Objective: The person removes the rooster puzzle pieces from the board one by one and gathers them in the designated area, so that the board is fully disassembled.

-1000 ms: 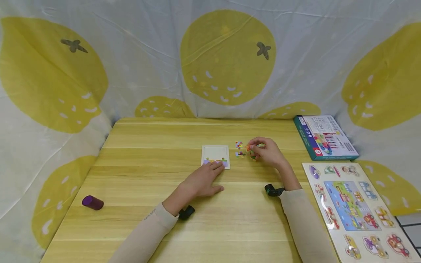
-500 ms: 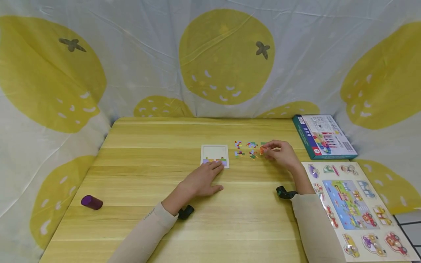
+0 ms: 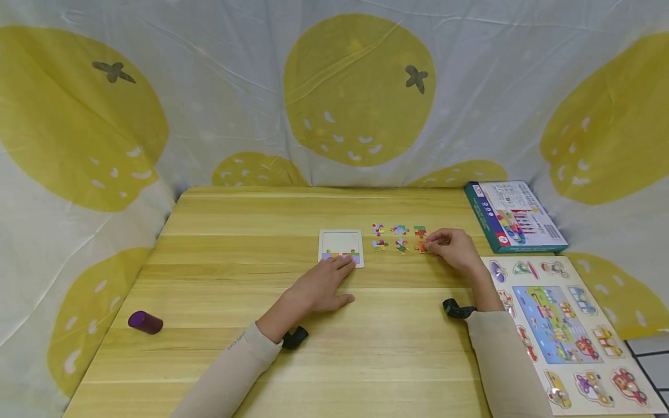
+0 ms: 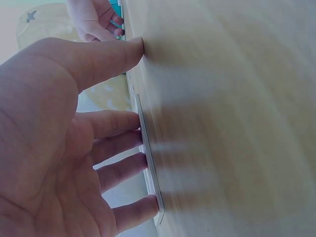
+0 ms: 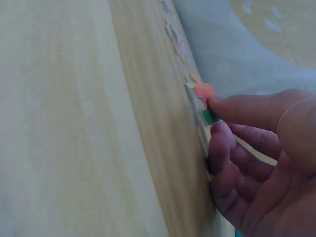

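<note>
My left hand (image 3: 322, 284) lies flat with straight fingers on the near edge of a small white puzzle tray (image 3: 341, 239). A strip of colourful fitted puzzle pieces (image 3: 327, 256) shows along the tray's near side, partly under the fingertips. The left wrist view shows the four fingertips at the tray's edge (image 4: 152, 168) and the thumb out on the table. My right hand (image 3: 456, 249) pinches an orange-red and green puzzle piece (image 5: 203, 90) between thumb and forefinger, low at the tabletop. That piece ends the near row of loose puzzle pieces (image 3: 401, 246).
More loose pieces (image 3: 399, 230) form a far row right of the tray. A boxed puzzle set (image 3: 517, 215) lies at the back right, a large picture puzzle board (image 3: 504, 348) in front of it. A dark purple cylinder (image 3: 146, 322) lies at the left on the wooden table (image 3: 225, 232).
My right hand has moved right with the orange-red piece and brought it down to the end of the near row, uncovering the other loose pieces. The left hand has stayed on the tray.
</note>
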The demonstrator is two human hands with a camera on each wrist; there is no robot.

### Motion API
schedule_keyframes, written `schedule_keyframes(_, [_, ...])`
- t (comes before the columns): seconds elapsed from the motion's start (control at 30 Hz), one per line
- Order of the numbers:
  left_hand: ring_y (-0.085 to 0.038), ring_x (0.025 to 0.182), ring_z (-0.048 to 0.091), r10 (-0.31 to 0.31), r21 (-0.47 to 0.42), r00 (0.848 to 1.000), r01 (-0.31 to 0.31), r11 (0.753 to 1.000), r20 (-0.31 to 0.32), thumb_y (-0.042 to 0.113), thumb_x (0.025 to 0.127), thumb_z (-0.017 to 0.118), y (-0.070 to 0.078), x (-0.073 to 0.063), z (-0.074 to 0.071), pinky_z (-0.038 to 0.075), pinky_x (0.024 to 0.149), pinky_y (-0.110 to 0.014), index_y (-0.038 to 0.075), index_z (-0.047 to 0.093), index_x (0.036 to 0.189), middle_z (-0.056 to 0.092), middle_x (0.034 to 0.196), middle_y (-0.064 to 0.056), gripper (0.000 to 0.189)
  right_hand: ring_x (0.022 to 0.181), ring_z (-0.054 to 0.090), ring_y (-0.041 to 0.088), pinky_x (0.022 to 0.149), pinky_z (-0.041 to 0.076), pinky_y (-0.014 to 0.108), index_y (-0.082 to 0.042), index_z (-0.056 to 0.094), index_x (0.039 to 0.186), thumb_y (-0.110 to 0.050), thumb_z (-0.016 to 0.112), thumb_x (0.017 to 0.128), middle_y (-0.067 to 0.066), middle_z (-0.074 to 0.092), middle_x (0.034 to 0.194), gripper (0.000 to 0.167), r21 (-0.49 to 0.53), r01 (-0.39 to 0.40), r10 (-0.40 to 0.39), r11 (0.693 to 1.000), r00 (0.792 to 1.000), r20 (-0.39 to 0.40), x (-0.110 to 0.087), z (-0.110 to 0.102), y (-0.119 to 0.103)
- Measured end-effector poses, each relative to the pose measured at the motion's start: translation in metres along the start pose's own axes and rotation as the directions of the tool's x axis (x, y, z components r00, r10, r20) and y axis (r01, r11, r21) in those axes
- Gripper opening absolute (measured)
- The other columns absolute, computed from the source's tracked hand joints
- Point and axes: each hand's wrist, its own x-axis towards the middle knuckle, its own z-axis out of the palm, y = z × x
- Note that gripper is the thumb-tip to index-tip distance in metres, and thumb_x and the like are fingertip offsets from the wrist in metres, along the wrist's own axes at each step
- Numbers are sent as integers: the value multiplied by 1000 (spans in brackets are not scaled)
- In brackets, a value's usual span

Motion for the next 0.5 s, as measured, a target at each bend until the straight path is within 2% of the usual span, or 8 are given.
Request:
schedule_keyframes(0.3, [-30, 155, 30, 13, 24, 1000, -12, 1000, -8, 50, 103, 57, 1, 0, 2, 22, 129, -47, 3, 31, 162, 32, 167, -12, 79, 79, 60, 20, 71, 49, 28, -4, 76, 108, -21, 73, 96, 11, 73, 93, 21, -72, -31, 29, 997, 999, -26, 0, 3, -4])
schedule_keyframes(0.5, [-30, 156, 28, -22, 29, 1000, 22, 999, -6, 51, 104, 55, 5, -1, 6, 23, 127, -53, 5, 29, 163, 29, 168, -11, 79, 78, 61, 17, 69, 49, 27, -4, 76, 107, -22, 74, 95, 10, 74, 91, 22, -80, -35, 32, 996, 999, -35, -1, 3, -5])
